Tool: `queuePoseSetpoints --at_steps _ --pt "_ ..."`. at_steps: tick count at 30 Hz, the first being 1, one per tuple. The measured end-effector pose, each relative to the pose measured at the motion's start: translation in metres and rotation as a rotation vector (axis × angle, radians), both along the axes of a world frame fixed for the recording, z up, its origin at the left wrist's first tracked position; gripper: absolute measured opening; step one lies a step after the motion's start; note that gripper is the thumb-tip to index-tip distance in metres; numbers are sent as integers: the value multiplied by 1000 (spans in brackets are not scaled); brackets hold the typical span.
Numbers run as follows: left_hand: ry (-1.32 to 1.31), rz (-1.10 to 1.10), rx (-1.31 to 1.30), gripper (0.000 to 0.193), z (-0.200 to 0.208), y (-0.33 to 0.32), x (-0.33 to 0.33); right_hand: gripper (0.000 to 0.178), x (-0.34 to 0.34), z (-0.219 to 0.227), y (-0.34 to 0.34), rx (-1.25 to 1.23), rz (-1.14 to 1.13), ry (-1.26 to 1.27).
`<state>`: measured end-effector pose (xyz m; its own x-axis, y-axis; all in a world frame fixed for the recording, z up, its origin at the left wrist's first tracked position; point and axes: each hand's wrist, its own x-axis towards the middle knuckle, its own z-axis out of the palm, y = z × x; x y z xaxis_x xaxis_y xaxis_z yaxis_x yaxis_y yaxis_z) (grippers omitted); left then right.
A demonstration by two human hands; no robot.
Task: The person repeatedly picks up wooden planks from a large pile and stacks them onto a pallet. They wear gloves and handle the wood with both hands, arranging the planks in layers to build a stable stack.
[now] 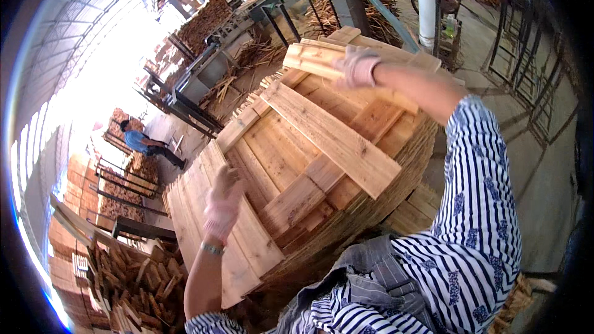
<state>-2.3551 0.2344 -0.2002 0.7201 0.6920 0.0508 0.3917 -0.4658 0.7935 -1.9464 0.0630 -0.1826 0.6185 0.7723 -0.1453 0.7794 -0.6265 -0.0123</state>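
Observation:
A broad stack of flat sawn boards (281, 133) stands before me, several loose boards lying across its top. My left hand (223, 204), in a pale knitted glove, is above the long boards (185, 210) at the stack's left side. Its fingers are stretched out, with nothing seen in them. My right hand (359, 67), gloved too, is over the boards (309, 59) at the far right; motion smears its fingers, so their grip is unclear. Between the hands, one loose plank (331, 136) lies slantwise across the stack, touched by neither.
At lower left lies a heap of short wood offcuts (142, 291). A person in a blue shirt (139, 142) stands farther off on the left. A white post (425, 6) rises beyond the stack, and dark metal racks (526, 43) stand at right. Wood piles (207, 21) fill the background.

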Motion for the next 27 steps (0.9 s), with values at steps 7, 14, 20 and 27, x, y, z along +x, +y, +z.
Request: queuePoseSetpoints --at_steps 7,14,20,27 --pt "452 216 213 125 -39 -55 237 84 -12 -7 26 -81 44 -203" --pt "408 280 68 102 2 -61 252 70 -4 -20 29 -18 -22 -331" --pt "615 280 395 89 9 -16 147 73 3 -8 31 -46 -43 -308" --pt "775 120 491 81 -27 26 73 97 -21 9 41 211 65 251"
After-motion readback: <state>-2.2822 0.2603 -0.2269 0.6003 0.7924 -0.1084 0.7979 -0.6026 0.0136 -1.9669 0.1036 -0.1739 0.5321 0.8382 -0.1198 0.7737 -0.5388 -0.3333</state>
